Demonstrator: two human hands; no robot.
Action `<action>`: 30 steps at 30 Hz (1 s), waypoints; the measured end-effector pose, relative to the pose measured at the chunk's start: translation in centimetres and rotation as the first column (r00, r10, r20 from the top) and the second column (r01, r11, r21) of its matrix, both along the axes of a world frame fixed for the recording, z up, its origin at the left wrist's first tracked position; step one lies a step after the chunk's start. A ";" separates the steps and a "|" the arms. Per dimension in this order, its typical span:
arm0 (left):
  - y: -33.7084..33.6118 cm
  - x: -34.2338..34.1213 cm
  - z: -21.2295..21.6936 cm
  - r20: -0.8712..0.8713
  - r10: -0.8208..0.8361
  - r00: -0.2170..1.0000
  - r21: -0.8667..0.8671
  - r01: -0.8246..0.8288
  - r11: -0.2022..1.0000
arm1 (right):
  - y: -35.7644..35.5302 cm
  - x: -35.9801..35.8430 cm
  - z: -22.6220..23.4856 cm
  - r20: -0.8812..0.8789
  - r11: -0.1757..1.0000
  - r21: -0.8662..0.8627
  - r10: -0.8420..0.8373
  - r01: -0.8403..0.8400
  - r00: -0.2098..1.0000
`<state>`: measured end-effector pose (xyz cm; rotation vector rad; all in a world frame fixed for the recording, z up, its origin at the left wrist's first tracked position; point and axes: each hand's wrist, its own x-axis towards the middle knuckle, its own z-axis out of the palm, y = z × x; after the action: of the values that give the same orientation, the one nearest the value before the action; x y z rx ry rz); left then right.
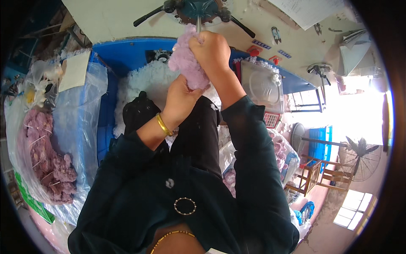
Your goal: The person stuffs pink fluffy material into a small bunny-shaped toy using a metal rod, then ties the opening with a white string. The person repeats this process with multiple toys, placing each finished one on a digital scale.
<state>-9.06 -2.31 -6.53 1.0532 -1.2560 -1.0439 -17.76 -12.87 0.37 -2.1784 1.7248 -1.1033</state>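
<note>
- Workshop clutter rings us: a blue bin (127,55) heaped with white stuffing (148,80), a scale (262,86) to the right, and a standing fan (359,154) by the bright window.
- At our left a clear bag (72,139) holds more purple plush pieces (50,165).
- We have a purple plush skin (186,63) held up in front of us, right at a metal nozzle (198,23) that sticks out of a teal machine (198,8).
- We judge the skin very light and soft, limp enough to sag and bunch wherever it is not gripped; nothing in it looks fragile, though the fuzzy pile could slide in a loose hold.
- Best hold, in our view, is on the gathered fabric close to the nozzle, where it is bunched thick.
- Our right hand (211,48) is closed tight in a fist around the top of the skin, just under the nozzle.
- Our left hand (179,99), with a gold bangle (164,125) at the wrist, is curled around the lower end of the skin, fingers wrapped and hidden in the pile.
- Both hands sit close, 1 above the other, both clamped on the same piece.
</note>
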 end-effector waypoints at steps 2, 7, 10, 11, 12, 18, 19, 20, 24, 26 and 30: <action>0.5 1.3 1.0 0.401 0.063 0.914 -0.210 0.025 0.977 | 1.6 -0.5 0.5 -0.015 0.998 0.055 0.041 -0.040 0.999; -2.1 3.3 0.7 0.455 0.090 0.886 -0.297 0.055 0.953 | 0.7 -0.2 1.1 0.024 0.991 0.128 0.032 -0.035 0.999; -4.3 3.5 1.6 0.313 0.054 0.948 -0.209 0.013 0.978 | -1.6 0.3 1.1 0.068 0.982 0.177 0.058 -0.069 0.996; -3.9 3.1 3.0 0.156 -0.025 0.987 -0.108 0.042 0.993 | -1.4 0.2 0.7 0.088 0.982 0.179 0.052 -0.067 0.995; -3.4 2.7 3.7 -0.013 -0.087 0.996 -0.010 0.087 0.996 | -1.2 0.0 0.4 0.108 0.981 0.181 0.046 -0.065 0.993; -5.4 3.2 3.4 0.099 -0.066 0.993 0.008 0.065 0.998 | -2.3 -0.1 0.2 0.172 0.983 0.151 0.079 -0.106 0.982; -5.2 3.1 4.2 0.122 -0.098 0.988 0.009 0.098 0.995 | -2.1 -0.2 0.1 0.179 0.979 0.169 0.083 -0.114 0.980; -4.7 3.0 4.6 -0.044 -0.129 0.991 0.060 0.132 0.989 | -1.9 -0.2 0.0 0.186 0.975 0.187 0.087 -0.122 0.979; -2.0 2.6 6.8 -0.358 -0.203 0.911 0.186 0.283 0.941 | -1.3 -1.3 0.7 0.073 0.966 0.167 0.188 -0.197 0.980; -2.1 2.5 7.0 -0.365 -0.220 0.905 0.242 0.320 0.916 | -1.5 -1.5 0.7 -0.049 0.971 0.111 0.221 -0.214 0.974; -4.7 3.0 6.6 -0.408 -0.224 0.885 0.236 0.339 0.911 | -3.5 -0.6 0.7 -0.110 0.983 0.065 0.178 -0.172 0.978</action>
<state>-6.05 -7.05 0.03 0.8494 -0.9722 -1.6243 -18.33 -16.38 1.08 -2.3482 1.5494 -0.8931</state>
